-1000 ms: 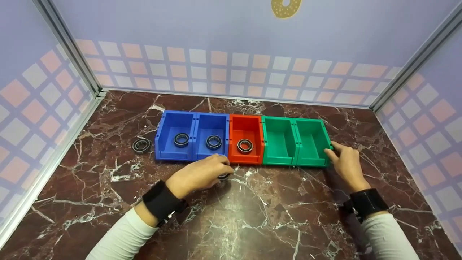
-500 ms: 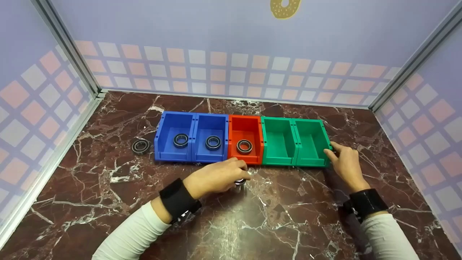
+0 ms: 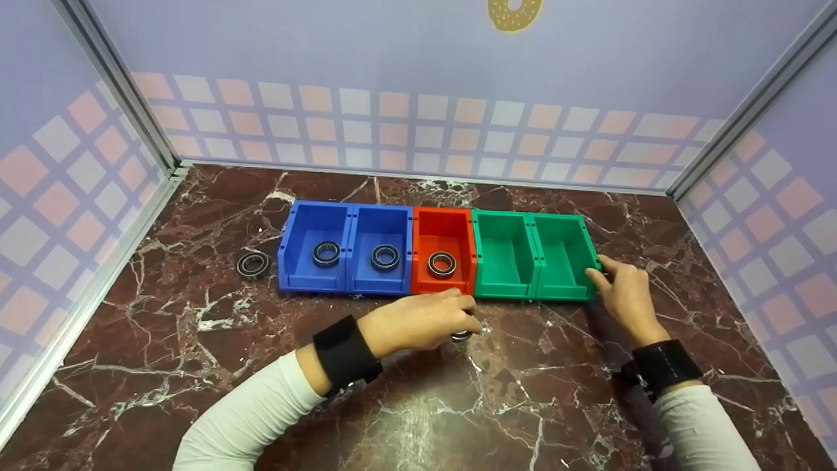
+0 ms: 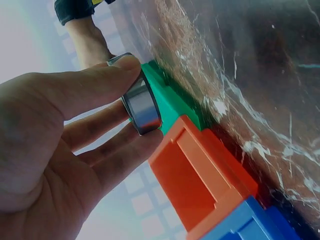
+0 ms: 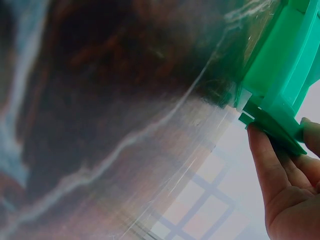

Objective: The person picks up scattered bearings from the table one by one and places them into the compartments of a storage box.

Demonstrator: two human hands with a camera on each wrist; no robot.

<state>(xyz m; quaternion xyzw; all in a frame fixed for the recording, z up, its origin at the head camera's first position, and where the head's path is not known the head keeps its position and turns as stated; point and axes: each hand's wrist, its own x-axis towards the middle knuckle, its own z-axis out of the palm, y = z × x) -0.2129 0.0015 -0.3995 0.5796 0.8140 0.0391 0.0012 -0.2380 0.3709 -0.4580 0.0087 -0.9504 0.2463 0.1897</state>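
My left hand (image 3: 424,320) pinches a ball bearing (image 4: 144,109) between thumb and fingers, above the table just in front of the red bin (image 3: 443,288). In the left wrist view the bearing's shiny outer ring stands on edge. My right hand (image 3: 626,302) grips the outer side wall of the rightmost green bin (image 3: 563,292), thumb at the rim and fingers against the outside. Single bearings lie in the left blue bin (image 3: 326,254), the second blue bin (image 3: 385,258) and the red bin. No bearing shows in either green bin.
Another bearing (image 3: 253,265) lies on the marble-patterned table (image 3: 294,392), left of the bin row. The second green bin (image 3: 506,290) joins the red one. Patterned wall panels (image 3: 418,65) enclose the back and both sides.
My left hand has moved right with the bearing, from in front of the second blue bin to in front of the red bin. My right hand has stayed on the green bin.
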